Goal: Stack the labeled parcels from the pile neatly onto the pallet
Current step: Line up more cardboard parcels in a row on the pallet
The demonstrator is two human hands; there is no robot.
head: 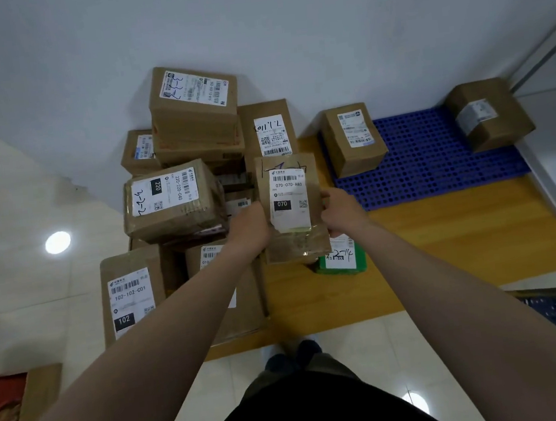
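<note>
Parcel 070 point(290, 205) hangs pinched at its sides between left hand point(249, 225) and right hand point(342, 214) over the pile point(172, 200) — thin grip, might slip short of the blue pallet point(436, 159).

Brown parcels point(172, 200) carry white labels point(288, 202); the pallet point(436, 159) is blue with holes; beside it, a green box point(342, 262).

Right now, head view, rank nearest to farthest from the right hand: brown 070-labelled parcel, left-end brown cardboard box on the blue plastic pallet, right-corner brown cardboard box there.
1. brown 070-labelled parcel: gripped by the right hand at its right edge.
2. left-end brown cardboard box: on the blue plastic pallet, beyond the hand.
3. right-corner brown cardboard box: far right, farthest.
</note>
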